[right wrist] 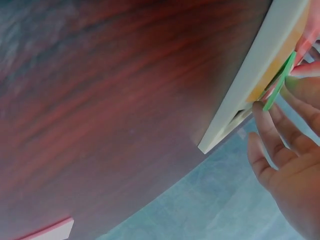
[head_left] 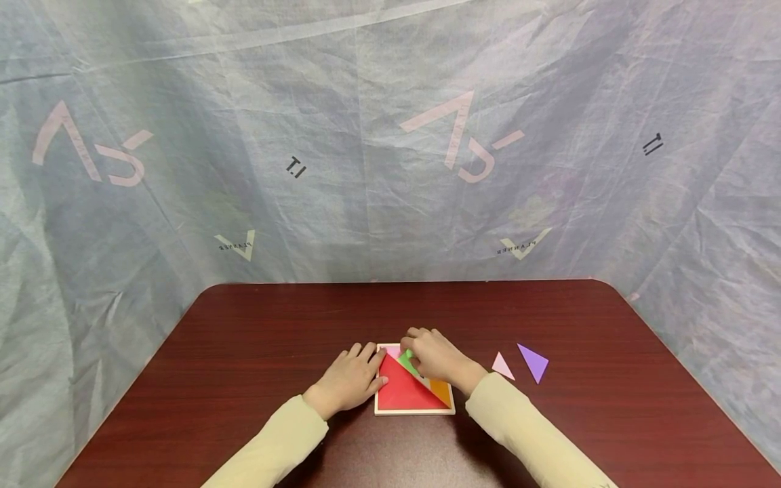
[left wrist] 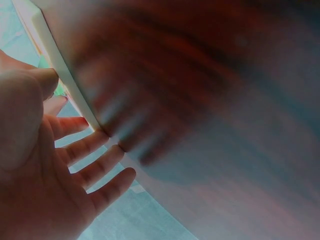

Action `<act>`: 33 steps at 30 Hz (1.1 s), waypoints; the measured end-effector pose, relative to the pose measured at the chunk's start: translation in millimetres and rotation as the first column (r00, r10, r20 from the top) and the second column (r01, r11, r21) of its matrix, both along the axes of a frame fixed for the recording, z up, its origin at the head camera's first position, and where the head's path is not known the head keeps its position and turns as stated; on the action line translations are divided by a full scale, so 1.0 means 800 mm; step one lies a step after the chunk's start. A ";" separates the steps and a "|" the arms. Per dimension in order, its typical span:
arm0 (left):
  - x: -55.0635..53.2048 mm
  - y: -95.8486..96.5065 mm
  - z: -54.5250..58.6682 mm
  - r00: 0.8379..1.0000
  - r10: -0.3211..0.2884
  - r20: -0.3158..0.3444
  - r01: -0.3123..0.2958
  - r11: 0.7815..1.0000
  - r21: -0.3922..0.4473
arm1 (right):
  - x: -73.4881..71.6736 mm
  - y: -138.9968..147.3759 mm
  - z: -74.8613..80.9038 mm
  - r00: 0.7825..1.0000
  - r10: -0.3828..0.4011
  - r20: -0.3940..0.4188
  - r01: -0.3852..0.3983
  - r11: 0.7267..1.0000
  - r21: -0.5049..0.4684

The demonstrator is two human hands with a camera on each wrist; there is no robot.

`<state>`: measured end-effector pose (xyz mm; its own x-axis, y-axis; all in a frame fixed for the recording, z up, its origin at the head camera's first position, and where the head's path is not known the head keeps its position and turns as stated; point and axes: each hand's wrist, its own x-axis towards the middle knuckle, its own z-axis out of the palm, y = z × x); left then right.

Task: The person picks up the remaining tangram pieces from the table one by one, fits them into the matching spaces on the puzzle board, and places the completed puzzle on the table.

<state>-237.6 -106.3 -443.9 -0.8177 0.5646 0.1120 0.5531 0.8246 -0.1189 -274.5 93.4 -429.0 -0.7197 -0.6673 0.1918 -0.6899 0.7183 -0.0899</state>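
Note:
A square wooden tangram tray (head_left: pixel 415 411) lies on the table, with a large red triangle (head_left: pixel 404 392) across its lower left. An orange piece (head_left: pixel 441 391) fills the right side and a pink piece (head_left: pixel 391 350) shows at the top left. My left hand (head_left: pixel 350 381) rests at the tray's left edge, fingers spread and thumb over the red triangle. Above the tray, my right hand (head_left: pixel 436 356) pinches a green tangram piece (right wrist: pixel 281 82) between thumb and fingers. In the right wrist view that piece stands tilted, near the orange one; my fingers partly hide it.
To the right of the tray lie a small pink triangle (head_left: pixel 502 367) and a larger purple triangle (head_left: pixel 534 362) on the dark red-brown table (head_left: pixel 293 315). A grey printed cloth (head_left: pixel 366 224) hangs behind and at both sides of the table.

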 end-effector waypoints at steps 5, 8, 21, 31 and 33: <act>-0.001 0.000 0.000 1.000 0.008 0.009 -0.008 1.000 -0.010 | 0.003 0.005 0.003 0.998 0.017 0.061 -0.017 1.000 0.004; -0.001 -0.001 0.000 1.000 0.006 0.005 -0.006 1.000 -0.011 | 0.004 0.007 0.004 0.995 0.025 0.093 -0.026 1.000 0.004; -0.002 -0.001 -0.002 1.000 -0.001 0.008 0.001 1.000 -0.004 | 0.004 0.013 0.002 0.988 0.081 0.133 -0.080 0.997 -0.011; -0.002 0.000 -0.001 1.000 0.001 0.015 -0.001 1.000 -0.003 | 0.003 0.014 0.002 0.987 0.098 0.128 -0.097 0.995 -0.010; -0.001 0.000 0.000 1.000 0.002 0.019 -0.002 1.000 -0.003 | 0.003 0.014 0.002 0.987 0.096 0.127 -0.096 0.995 -0.005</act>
<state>-238.7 -106.4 -443.7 -0.8208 0.5633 0.0941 0.5537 0.8253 -0.1108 -271.9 104.7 -427.0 -0.6708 -0.7345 0.1025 -0.7387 0.6495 -0.1801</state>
